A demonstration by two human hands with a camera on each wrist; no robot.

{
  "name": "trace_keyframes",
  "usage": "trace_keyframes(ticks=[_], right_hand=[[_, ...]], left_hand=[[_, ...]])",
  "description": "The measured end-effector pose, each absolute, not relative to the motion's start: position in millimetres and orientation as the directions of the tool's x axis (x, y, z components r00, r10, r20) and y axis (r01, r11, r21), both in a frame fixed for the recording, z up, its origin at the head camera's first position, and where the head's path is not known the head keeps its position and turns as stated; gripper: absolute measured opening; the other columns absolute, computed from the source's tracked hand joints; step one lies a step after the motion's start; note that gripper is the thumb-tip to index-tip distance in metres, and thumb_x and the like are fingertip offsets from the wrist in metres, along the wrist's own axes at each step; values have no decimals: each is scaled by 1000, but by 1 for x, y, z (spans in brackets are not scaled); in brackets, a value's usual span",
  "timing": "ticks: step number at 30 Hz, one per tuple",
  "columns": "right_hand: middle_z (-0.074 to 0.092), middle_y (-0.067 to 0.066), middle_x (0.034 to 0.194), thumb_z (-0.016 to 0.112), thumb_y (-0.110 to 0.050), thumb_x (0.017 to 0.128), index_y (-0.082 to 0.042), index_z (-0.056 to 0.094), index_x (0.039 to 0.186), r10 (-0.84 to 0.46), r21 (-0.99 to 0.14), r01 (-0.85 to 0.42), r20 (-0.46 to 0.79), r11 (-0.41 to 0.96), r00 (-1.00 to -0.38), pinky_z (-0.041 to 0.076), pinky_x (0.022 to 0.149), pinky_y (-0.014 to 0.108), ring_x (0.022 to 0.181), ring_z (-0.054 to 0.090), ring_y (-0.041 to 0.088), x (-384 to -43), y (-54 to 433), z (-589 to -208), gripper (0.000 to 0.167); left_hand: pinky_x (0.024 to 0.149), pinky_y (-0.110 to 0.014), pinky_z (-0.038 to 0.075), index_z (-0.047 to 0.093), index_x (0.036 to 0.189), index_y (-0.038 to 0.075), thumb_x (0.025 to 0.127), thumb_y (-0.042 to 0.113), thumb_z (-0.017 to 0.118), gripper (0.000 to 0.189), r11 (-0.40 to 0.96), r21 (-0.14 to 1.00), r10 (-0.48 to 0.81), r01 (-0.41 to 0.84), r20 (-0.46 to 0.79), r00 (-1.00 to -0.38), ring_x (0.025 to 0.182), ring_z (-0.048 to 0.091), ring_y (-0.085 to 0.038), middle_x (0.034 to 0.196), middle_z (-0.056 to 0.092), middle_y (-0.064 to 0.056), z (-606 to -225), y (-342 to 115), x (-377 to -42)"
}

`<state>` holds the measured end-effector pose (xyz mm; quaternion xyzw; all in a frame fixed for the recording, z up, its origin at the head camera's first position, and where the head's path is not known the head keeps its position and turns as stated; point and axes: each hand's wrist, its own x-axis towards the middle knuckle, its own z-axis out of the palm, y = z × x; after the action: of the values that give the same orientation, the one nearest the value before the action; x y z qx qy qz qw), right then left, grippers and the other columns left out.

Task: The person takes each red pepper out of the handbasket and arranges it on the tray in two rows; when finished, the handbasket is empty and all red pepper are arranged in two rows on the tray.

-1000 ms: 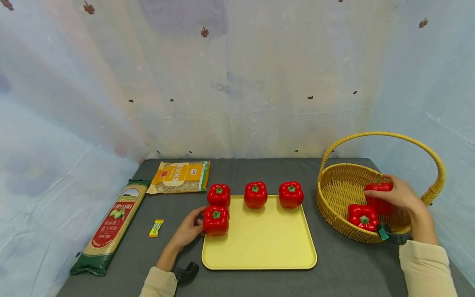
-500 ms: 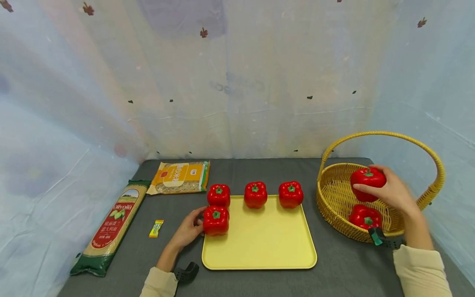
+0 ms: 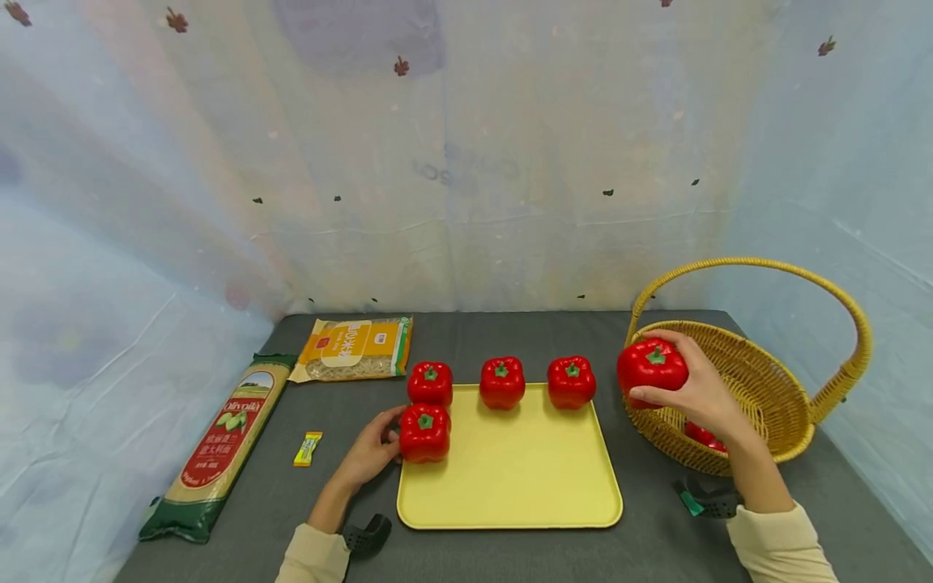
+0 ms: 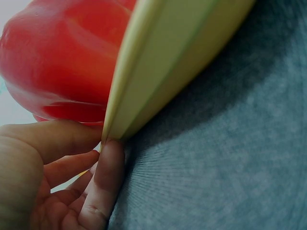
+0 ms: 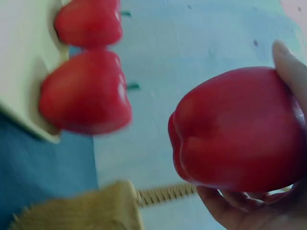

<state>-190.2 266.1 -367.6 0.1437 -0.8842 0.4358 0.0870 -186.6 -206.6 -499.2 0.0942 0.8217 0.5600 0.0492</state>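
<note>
Four red bell peppers [image 3: 501,383] are sitting stem-up on a yellow tray [image 3: 513,486], three of them lining its far edge and one standing at its left edge, just to the near side of the far-left one. The left hand [image 3: 370,448] is pinching the tray's left rim between thumb and fingers, right beside that nearer pepper; whether it is also touching the pepper I cannot tell.

The right hand [image 3: 696,389] is clamping the raised pepper [image 3: 652,364] between thumb and fingers, holding it stem-up in the air at the left side of a wicker basket [image 3: 768,385]. Inside the basket another pepper [image 3: 702,436] is lying, partly hidden by the right arm and the near rim. The basket's arched handle [image 3: 743,261] is standing upright.

On the left, an Olivoilà pasta packet [image 3: 222,445] is lying at a slant, a small yellow sachet [image 3: 308,448] is resting between it and the left hand, and an orange-labelled food bag [image 3: 353,349] is lying flat on the far side of the dark grey tablecloth [image 3: 554,555].
</note>
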Motion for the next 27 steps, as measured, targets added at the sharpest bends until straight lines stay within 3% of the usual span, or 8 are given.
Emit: trace_keyframes(ticks=[10,17,24,27], right_hand=[[42,15,127,70,-12,83,-12,29,140,-367,-827,-400,257,395,-894,52,74,29,106,49,36,-194,221,-393,70],[42,14,129,70,-13,83,-11,30,139,-428,-865,-401,253,303,-868,53,76,31,108,50,36,-193,195,-406,69],[43,15,125,80,-11,73,-4,40,130,-387,-827,-437,296,353,-873,53,74,30,104,53,32,-180,162,-400,70],[48,11,121,84,-21,68,-8,43,127,-347,-800,-437,306,411,-887,52,75,32,103,54,28,-178,151,-406,73]], left_hand=[[60,-29,53,41,136,-1,87,-6,54,51,353,928,219,118,40,-975,71,55,-17,116,49,-19,-504,-209,-188],[60,-28,53,40,137,-1,87,-6,54,52,356,928,217,113,36,-976,70,55,-15,114,49,-18,-503,-208,-188],[60,-29,53,39,136,-7,87,-8,52,51,369,923,228,111,26,-973,70,55,-14,116,49,-21,-477,-201,-178],[60,-28,53,40,136,-4,87,-7,53,51,366,924,225,110,27,-974,70,55,-14,116,49,-20,-484,-203,-180]])
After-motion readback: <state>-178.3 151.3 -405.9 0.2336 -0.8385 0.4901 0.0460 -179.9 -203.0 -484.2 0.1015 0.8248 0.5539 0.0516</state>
